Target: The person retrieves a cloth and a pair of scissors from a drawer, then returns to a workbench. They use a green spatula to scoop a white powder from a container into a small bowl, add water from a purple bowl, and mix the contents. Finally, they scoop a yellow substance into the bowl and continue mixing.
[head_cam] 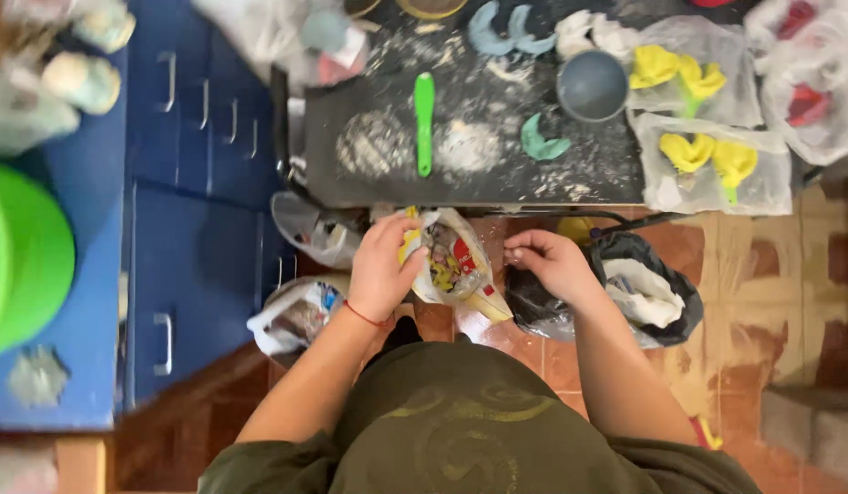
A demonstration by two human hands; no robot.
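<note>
My left hand (383, 267) grips the edge of a crinkled printed plastic bag (453, 261) held just below the near edge of a black work table (497, 178). A red string circles that wrist. My right hand (550, 261) is curled beside the bag's right side, fingertips pinched together; whether it touches the bag I cannot tell. On the dusty table lie a green plastic tool (425, 121), a teal clay piece (541, 144) and a grey bowl (592, 86).
Yellow clay flowers sit on clear bags (707, 165) at the table's right. A black bag (652, 293) and other plastic bags (296, 316) lie on the tiled floor. Blue drawers (200, 229) stand to the left, with a green round object (21, 256) on top.
</note>
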